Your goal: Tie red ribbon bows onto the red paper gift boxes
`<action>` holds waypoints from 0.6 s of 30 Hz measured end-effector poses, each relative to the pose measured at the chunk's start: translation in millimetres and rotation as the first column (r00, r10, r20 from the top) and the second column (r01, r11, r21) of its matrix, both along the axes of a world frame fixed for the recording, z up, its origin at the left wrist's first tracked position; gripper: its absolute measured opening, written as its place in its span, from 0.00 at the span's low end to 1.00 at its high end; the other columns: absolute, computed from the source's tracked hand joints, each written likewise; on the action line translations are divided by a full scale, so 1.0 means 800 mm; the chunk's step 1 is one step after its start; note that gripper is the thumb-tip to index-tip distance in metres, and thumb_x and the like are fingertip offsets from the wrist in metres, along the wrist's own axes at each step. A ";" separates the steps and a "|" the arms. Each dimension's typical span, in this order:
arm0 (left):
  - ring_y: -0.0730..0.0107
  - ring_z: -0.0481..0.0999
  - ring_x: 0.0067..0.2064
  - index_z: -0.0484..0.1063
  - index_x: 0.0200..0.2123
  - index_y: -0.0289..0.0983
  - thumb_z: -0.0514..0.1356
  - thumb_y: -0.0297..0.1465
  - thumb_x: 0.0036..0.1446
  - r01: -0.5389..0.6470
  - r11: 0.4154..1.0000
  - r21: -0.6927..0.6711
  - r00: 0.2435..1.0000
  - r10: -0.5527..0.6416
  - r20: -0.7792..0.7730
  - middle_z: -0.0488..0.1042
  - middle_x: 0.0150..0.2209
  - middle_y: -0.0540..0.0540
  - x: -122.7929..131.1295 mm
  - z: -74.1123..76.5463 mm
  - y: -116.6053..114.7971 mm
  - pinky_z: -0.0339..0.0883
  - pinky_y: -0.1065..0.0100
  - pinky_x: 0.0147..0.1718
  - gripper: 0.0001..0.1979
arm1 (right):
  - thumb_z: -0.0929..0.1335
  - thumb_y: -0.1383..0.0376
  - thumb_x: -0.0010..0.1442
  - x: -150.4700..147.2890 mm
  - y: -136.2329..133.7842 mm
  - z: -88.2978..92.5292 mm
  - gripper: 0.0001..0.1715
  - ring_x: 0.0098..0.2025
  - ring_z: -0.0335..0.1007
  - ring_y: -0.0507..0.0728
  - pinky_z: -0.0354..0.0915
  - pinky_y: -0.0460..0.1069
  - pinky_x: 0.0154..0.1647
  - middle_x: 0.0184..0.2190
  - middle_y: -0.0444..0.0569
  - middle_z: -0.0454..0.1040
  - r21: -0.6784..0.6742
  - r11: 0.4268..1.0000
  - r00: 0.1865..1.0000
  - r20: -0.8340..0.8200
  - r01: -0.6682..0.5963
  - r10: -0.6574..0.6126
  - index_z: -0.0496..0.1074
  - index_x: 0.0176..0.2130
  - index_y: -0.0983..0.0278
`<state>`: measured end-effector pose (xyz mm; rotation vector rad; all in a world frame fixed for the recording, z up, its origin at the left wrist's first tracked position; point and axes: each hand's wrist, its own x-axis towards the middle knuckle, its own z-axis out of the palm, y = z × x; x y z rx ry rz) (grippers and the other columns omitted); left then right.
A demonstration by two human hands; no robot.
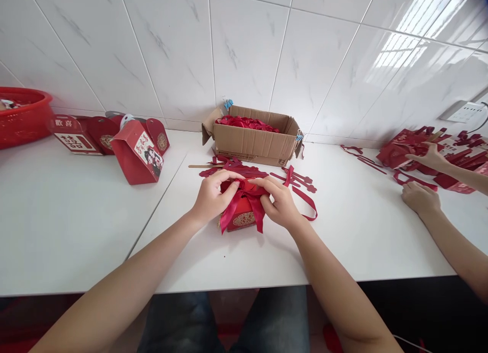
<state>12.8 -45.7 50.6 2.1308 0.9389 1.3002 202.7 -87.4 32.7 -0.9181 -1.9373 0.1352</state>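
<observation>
Head view: my left hand (217, 193) pinches a dark red satin bow (249, 192) between thumb and forefinger, and my right hand (280, 198) grips its other side, fingers bent over the loop. The bow sits on top of a small red gift box (244, 219), its two tails hanging down the front on either side of a round gold emblem. That gift box stands on the white table (183, 261), on my side of the cardboard carton (247, 145).

Between my hands and the carton lies a pile of red flower-ended strips (305, 181) with a thin wooden stick (196, 166); a loose ribbon (309, 210) curls in front of the carton's right end. Inside the carton is a heap of red satin ribbon (247, 123), and a blue binder clip (227, 104) grips its rim.

Left of the carton I see upright printed red boxes (131, 162), and farther left a red plastic basin (23, 121). Well to its right, a co-worker's hands (421, 197) are among more red boxes (398, 144), near a wall socket (462, 110).
</observation>
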 end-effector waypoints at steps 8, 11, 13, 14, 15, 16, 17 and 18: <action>0.69 0.75 0.33 0.76 0.32 0.38 0.61 0.26 0.52 -0.027 1.000 -0.007 0.999 0.027 0.030 0.77 0.30 0.49 0.003 -0.001 -0.003 0.70 0.67 0.37 0.04 | 0.57 0.78 0.59 -0.001 -0.001 0.001 0.25 0.33 0.64 0.52 0.66 0.48 0.31 0.31 0.47 0.63 0.032 0.998 0.998 0.037 -0.046 0.045 0.75 0.44 0.61; 0.69 0.75 0.35 0.74 0.32 0.37 0.61 0.28 0.53 -0.008 0.999 -0.049 0.999 0.010 0.052 0.75 0.31 0.48 0.001 0.000 -0.002 0.71 0.66 0.38 0.02 | 0.56 0.77 0.60 -0.001 -0.003 0.003 0.25 0.33 0.64 0.52 0.66 0.48 0.31 0.31 0.47 0.63 0.024 0.998 0.997 0.043 -0.063 0.062 0.74 0.45 0.61; 0.67 0.75 0.37 0.72 0.33 0.37 0.60 0.28 0.54 -0.023 0.999 -0.049 0.998 0.025 0.051 0.75 0.34 0.47 0.000 0.000 -0.001 0.71 0.65 0.40 0.03 | 0.56 0.77 0.61 -0.001 -0.004 0.004 0.25 0.33 0.64 0.52 0.67 0.48 0.31 0.32 0.48 0.64 0.013 0.997 0.996 0.045 -0.072 0.072 0.74 0.46 0.61; 0.67 0.76 0.38 0.72 0.34 0.37 0.59 0.28 0.55 -0.031 0.998 -0.047 0.999 0.033 0.041 0.76 0.35 0.47 0.000 0.000 0.000 0.71 0.64 0.40 0.03 | 0.56 0.77 0.61 0.000 -0.004 0.004 0.25 0.33 0.64 0.52 0.67 0.48 0.32 0.33 0.48 0.64 0.009 0.997 0.996 0.046 -0.072 0.072 0.74 0.46 0.62; 0.67 0.76 0.38 0.72 0.34 0.37 0.59 0.28 0.55 -0.036 0.998 -0.045 0.999 0.037 0.027 0.76 0.36 0.47 -0.001 -0.001 0.000 0.71 0.64 0.41 0.03 | 0.56 0.78 0.60 0.000 -0.004 0.004 0.25 0.34 0.64 0.52 0.67 0.48 0.32 0.33 0.48 0.65 0.006 0.998 0.997 0.047 -0.069 0.069 0.74 0.46 0.62; 0.67 0.76 0.38 0.72 0.34 0.37 0.58 0.27 0.54 -0.034 0.998 -0.046 0.999 0.035 0.015 0.76 0.36 0.47 -0.001 0.000 -0.001 0.71 0.63 0.42 0.03 | 0.56 0.78 0.59 0.000 -0.004 0.004 0.25 0.34 0.64 0.52 0.67 0.48 0.33 0.33 0.48 0.65 0.003 0.998 0.997 0.049 -0.064 0.064 0.74 0.46 0.62; 0.67 0.76 0.39 0.72 0.34 0.38 0.58 0.27 0.54 -0.024 0.998 -0.051 1.000 0.025 0.008 0.77 0.35 0.47 -0.001 0.000 -0.001 0.71 0.63 0.43 0.03 | 0.56 0.78 0.58 -0.001 -0.005 0.004 0.25 0.34 0.65 0.52 0.67 0.49 0.33 0.33 0.48 0.65 0.002 0.998 0.997 0.053 -0.058 0.058 0.73 0.46 0.62; 0.67 0.76 0.39 0.72 0.34 0.38 0.59 0.26 0.53 -0.010 0.998 -0.061 1.000 0.010 0.008 0.77 0.35 0.47 -0.001 0.001 -0.002 0.70 0.63 0.44 0.04 | 0.57 0.79 0.57 -0.001 -0.005 0.004 0.26 0.34 0.65 0.53 0.67 0.49 0.34 0.34 0.48 0.66 0.001 0.999 0.997 0.057 -0.053 0.053 0.73 0.46 0.62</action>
